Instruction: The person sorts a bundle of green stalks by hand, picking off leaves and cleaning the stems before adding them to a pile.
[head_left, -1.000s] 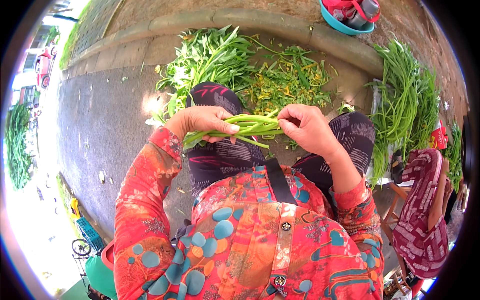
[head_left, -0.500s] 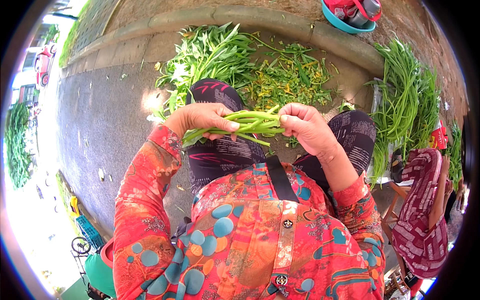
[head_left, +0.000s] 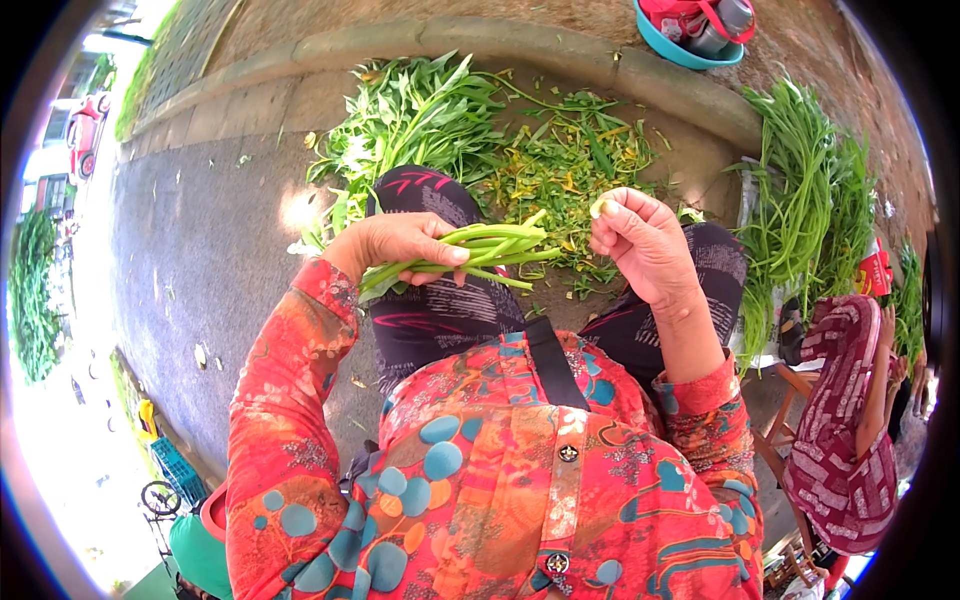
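Observation:
A small bundle of green stems (head_left: 490, 245), looking like water spinach, lies across my left hand (head_left: 400, 243). The thumb presses it against the curled fingers, and the stem ends point right. My right hand (head_left: 640, 240) is raised to the right of those ends, apart from them, thumb and forefinger pinched. At the pinch shows a pale spot too small to name. Beyond my left knee lies a heap of leafy water spinach (head_left: 420, 120). Right of it, torn green and yellow leaf scraps (head_left: 570, 160) are spread over the ground.
Long greens (head_left: 800, 190) are piled at the right. A blue basin (head_left: 690, 55) holding a red bag and a grey flask stands beyond the stone kerb (head_left: 560, 45). Another person in a maroon patterned garment (head_left: 845, 430) is close on my right; a green-clad person (head_left: 200, 545) is at lower left.
My right hand has drawn away from the stem ends, up and to the right, still pinched. My left hand keeps hold of the bundle, almost unmoved.

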